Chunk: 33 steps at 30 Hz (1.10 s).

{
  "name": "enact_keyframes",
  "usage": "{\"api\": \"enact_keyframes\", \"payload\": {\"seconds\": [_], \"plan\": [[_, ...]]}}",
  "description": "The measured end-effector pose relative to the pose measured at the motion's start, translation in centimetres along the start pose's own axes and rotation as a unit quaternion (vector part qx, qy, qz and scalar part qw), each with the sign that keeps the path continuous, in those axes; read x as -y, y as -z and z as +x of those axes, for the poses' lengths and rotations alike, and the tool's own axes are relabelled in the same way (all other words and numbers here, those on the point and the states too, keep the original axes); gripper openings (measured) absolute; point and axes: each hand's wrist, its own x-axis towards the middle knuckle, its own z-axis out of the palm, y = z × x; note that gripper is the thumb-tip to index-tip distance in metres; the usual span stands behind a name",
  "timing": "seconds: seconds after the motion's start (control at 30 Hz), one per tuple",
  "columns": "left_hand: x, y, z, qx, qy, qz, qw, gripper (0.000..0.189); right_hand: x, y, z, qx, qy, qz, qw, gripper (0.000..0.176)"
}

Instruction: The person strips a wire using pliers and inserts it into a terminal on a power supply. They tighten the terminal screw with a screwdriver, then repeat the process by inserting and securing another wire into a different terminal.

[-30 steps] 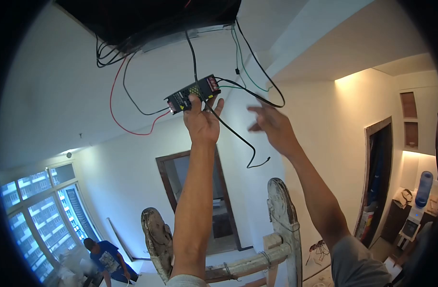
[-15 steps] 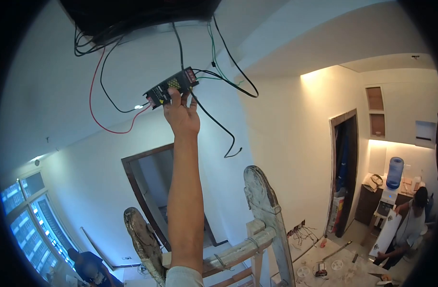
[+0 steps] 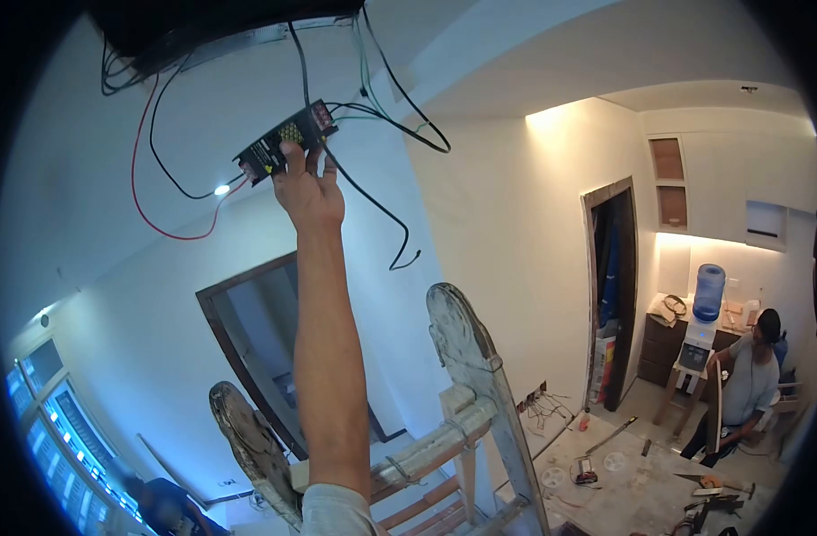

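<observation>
My left hand (image 3: pixel 310 192) is raised toward the ceiling and closed around a black power supply (image 3: pixel 267 154). The thumb presses on its near face and the fingers curl behind and under it. Red and black wires (image 3: pixel 183 236) run from its left terminal end. At the right end, black and green wires (image 3: pixel 373 113) loop upward. A thicker black cable (image 3: pixel 364 192) passes by the power supply, its loose end dangling at the right. Above is a dark ceiling opening (image 3: pixel 221 31) from which the wires hang. My right hand is out of view.
A worn wooden ladder (image 3: pixel 462 344) stands right before me. At the lower right a person (image 3: pixel 748 384) holds a panel near a water dispenser (image 3: pixel 699 344). Tools lie on a work surface (image 3: pixel 569 487). Another person (image 3: pixel 172 509) is at the lower left. A doorway (image 3: pixel 266 330) is behind my arm.
My view has turned a little right and down, so the scene sits further left and higher. My left hand keeps its hold. The person at the right has turned the panel edge-on.
</observation>
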Motion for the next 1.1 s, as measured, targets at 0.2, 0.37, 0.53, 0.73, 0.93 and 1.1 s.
{"api": "enact_keyframes", "payload": {"seconds": [0.2,0.37,0.53,0.73,0.93,1.1], "plan": [[-0.3,0.0,0.1,-0.020,-0.001,0.012,1.000,0.047,1.5,11.6,-1.5,-0.249,0.213,0.003,0.945,0.037],[-0.4,-0.2,0.1,-0.023,-0.002,0.006,1.000,0.042,14.0,20.2,-4.0,-0.597,0.497,0.161,0.608,0.046],[-0.8,-0.5,-0.5,-0.035,0.000,0.020,0.999,0.040,31.1,24.7,-9.7,-0.427,0.772,0.264,0.391,0.045],[-1.4,-0.9,-1.3,-0.029,-0.010,0.045,0.999,0.043,45.5,24.4,-13.0,-0.452,0.868,0.107,0.179,0.036],[-1.6,-0.5,-1.0,-0.014,-0.014,0.045,0.999,0.046,46.7,25.3,-13.5,-0.319,0.899,0.187,0.235,0.033],[-2.0,-0.8,-1.2,-0.061,-0.008,0.068,0.996,0.034,44.0,27.6,-13.4,-0.354,0.857,0.322,0.194,0.031]]}}
